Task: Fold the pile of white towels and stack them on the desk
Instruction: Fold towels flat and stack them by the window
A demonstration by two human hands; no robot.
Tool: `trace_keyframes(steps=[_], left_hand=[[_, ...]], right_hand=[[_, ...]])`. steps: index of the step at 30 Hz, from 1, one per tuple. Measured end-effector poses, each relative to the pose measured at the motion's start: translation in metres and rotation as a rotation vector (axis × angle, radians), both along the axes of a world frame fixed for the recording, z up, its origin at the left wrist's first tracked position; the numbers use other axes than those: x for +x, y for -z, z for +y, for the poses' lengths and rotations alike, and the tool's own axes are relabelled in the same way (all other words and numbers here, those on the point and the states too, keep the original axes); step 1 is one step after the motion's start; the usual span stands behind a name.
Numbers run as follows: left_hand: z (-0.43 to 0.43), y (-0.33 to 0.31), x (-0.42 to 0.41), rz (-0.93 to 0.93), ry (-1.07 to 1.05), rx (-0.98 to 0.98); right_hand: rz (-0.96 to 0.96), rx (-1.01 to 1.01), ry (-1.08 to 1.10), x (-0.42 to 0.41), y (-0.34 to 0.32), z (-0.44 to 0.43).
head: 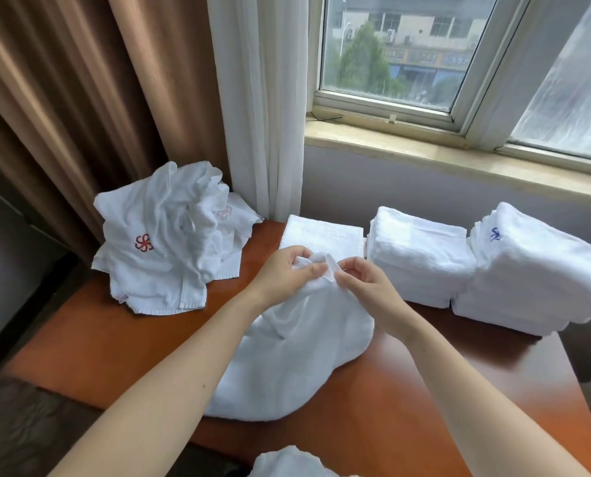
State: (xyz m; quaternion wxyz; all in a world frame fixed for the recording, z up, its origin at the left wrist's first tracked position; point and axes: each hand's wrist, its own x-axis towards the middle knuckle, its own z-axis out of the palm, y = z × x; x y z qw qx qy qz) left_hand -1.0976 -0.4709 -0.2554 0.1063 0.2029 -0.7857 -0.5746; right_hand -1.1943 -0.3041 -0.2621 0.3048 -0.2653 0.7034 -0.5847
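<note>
"Three folded stacks lined the back of the desk (pixel 98 346) below the sill: a low stack (pixel 321 235), a middle stack (pixel 421 256) just beside it, and a tall stack (pixel 528 277) at the right end."

"And the one in play?"

"A white towel (pixel 297 356) lay bunched mid-desk with its top edge lifted. The left hand (pixel 289 270) pinched the cloth between thumb and fingers. The right hand (pixel 363 280) pinched the hem just beside it, fingers curled. Both were clamped on that one towel, hunting for a corner by the look of it."

"Any fold in it?"

"None visible."

"So how far along?"

"Well past halfway, I'd judge. But the crumpled pile (pixel 163 242) at the back left, red emblem showing, was not yet folded, and it held several pieces at least. More white cloth (pixel 287 463) showed at the near edge, too cut off to tell what."
</note>
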Motion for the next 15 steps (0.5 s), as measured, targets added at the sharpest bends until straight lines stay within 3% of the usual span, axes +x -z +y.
trace_keyframes(steps=[9, 12, 15], left_hand=[[-0.002, -0.010, 0.001, 0.218, -0.581, -0.058], [-0.004, -0.006, 0.006, 0.161, -0.669, -0.201], [0.000, -0.004, 0.007, 0.094, -0.537, -0.282]], right_hand=[[0.172, 0.300, -0.124, -0.008, 0.034, 0.038], [0.129, 0.166, -0.064, -0.011, 0.025, 0.039], [0.095, 0.003, -0.010, -0.016, -0.002, 0.030]])
